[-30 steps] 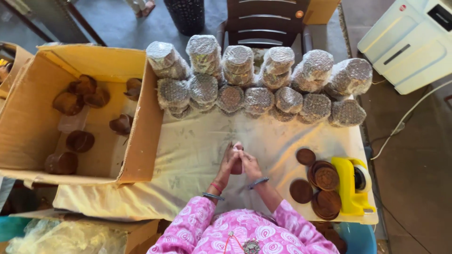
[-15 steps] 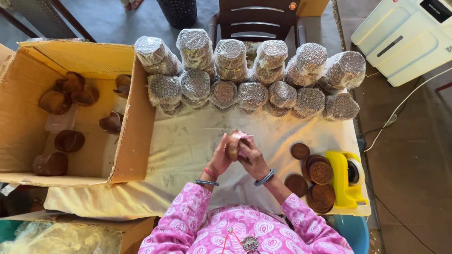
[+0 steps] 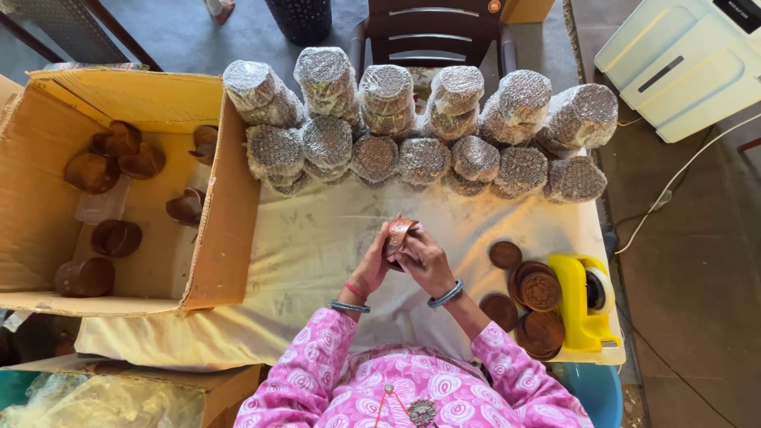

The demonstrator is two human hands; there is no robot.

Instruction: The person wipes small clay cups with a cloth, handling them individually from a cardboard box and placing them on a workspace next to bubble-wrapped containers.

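Both hands, left hand (image 3: 374,261) and right hand (image 3: 426,261), still clasp the brown round box (image 3: 396,235), now tilted upright.

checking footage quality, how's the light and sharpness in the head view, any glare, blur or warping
Head view: soft, even daylight with faint shadows; mild glare on the wrapped stacks; left hand, right hand and the brown round piece they hold are sharp, no motion blur; wide-angle lens bends the cardboard box toward the edges.
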